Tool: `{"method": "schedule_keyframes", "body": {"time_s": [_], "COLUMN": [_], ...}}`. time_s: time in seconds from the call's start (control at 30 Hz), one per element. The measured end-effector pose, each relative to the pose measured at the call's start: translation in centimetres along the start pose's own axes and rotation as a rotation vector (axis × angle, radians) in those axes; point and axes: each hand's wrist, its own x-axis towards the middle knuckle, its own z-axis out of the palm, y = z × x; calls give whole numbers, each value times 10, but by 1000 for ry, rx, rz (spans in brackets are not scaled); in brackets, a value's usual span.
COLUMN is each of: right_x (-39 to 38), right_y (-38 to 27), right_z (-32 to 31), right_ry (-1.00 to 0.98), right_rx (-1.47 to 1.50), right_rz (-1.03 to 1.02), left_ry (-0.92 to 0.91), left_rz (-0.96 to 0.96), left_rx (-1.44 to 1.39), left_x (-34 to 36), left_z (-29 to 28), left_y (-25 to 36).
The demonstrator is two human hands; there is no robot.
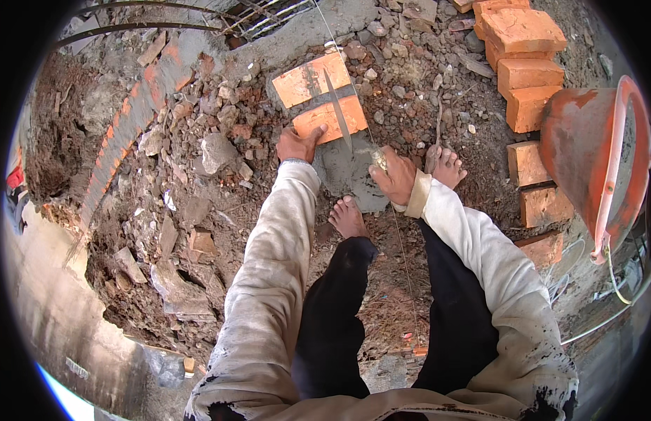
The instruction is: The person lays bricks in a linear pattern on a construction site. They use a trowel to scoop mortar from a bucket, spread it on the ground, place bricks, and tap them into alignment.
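My left hand [297,145] grips the near left end of an orange brick [339,114], its thumb on top. Closed round the handle of a trowel [337,105], my right hand [396,175] is just right of the wet mortar. The trowel's narrow-looking blade passes over that brick, its tip above a second brick [297,85] lying beyond. Grey mortar fills the gap between the two bricks. More wet mortar [346,179] spreads nearer me, between my hands. A thin string [356,90] runs close along the bricks' right ends.
Several stacked bricks [525,35] and loose bricks [546,205] line the right side beside a tilted orange bucket [578,151]. My bare feet [349,216] stand around the mortar. Rubble covers the ground. Steel bars [150,26] lie far left, above a mortared brick course [125,140].
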Motion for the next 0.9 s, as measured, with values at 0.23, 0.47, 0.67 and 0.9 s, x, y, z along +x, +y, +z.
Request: {"method": "schedule_keyframes", "body": {"time_s": [0.23, 0.47, 0.67, 0.9], "right_x": [7, 13, 16, 11], "right_y": [6, 13, 5, 8], "right_z": [35, 62, 64, 59], "right_ry": [285, 284, 258, 293], "right_rx": [34, 42, 14, 50], "right_rz": [-184, 23, 76, 26], "left_ry": [52, 95, 120, 103], "left_rz": [32, 34, -6, -28], "left_rx": [75, 32, 57, 90], "left_x": [8, 3, 11, 2], "left_z": [10, 13, 15, 17], "left_y": [-1, -1, -7, -1]}}
